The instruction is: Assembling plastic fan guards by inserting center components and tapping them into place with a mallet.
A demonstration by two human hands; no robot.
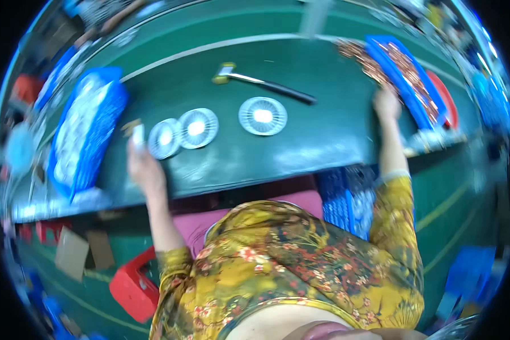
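Observation:
My left hand [145, 169] is closed round a small white piece [138, 134], above the left part of the green table. A brass-coloured bit shows at the far end of that piece; its kind is too blurred to make out. Just right of it, two round, clear ribbed discs [164, 138] touch or overlap, and a third ribbed disc [262, 116] lies apart. My right hand [387, 105] reaches to the copper-coloured metal pieces [364, 61] heaped beside a blue bin [378, 45]. Its fingertips are smeared and partly hidden at the heap.
Beyond the discs lies a hammer [277, 88] with a black handle. A blue bin [115, 93] of clear, shiny parts stands on the left. Behind the right-hand bin is a red rim [445, 99]. A red stool [131, 286] stands on the floor, lower left.

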